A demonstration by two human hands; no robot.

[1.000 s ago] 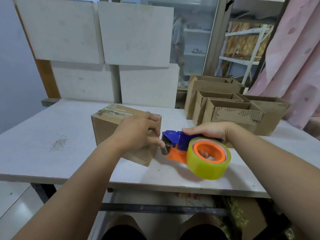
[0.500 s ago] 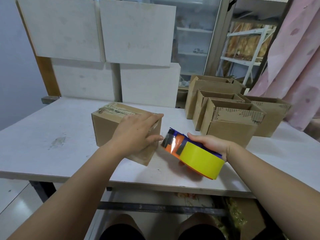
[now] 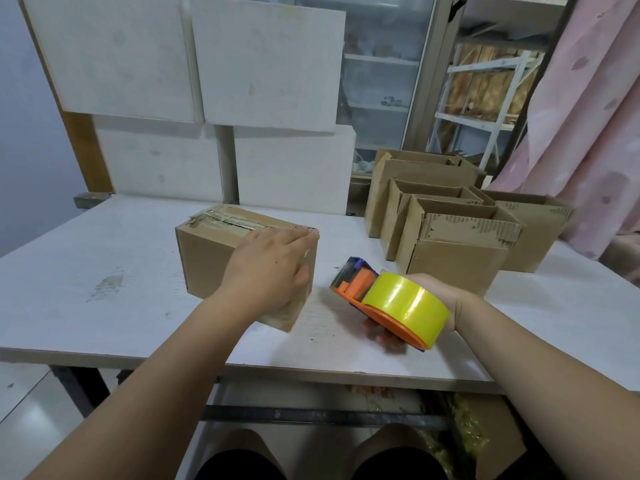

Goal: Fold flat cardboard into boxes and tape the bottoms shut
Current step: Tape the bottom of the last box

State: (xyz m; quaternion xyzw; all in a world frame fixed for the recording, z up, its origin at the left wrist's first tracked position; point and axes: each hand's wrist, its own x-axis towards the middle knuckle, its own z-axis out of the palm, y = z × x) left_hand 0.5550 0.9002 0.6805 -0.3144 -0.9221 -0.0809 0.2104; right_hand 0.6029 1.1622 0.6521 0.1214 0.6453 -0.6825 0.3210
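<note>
A closed cardboard box (image 3: 207, 251) lies on the white table (image 3: 104, 271), its top seam covered with clear tape. My left hand (image 3: 270, 268) lies flat on the box's near right corner, fingers straight and pressing the tape down over the edge. My right hand (image 3: 436, 292) grips an orange and blue tape dispenser (image 3: 360, 282) carrying a yellow tape roll (image 3: 405, 303). The dispenser hovers just right of the box, apart from it, with its blade end pointing toward the box.
Several open, folded cardboard boxes (image 3: 457, 244) stand grouped at the table's back right. White panels (image 3: 263, 64) rise behind the table. A pink curtain (image 3: 588, 116) hangs at the right. Shelving (image 3: 485, 91) stands beyond the table.
The dispenser has pulled away from the box's right side and tipped so the roll faces up. My left hand has flattened onto the box corner.
</note>
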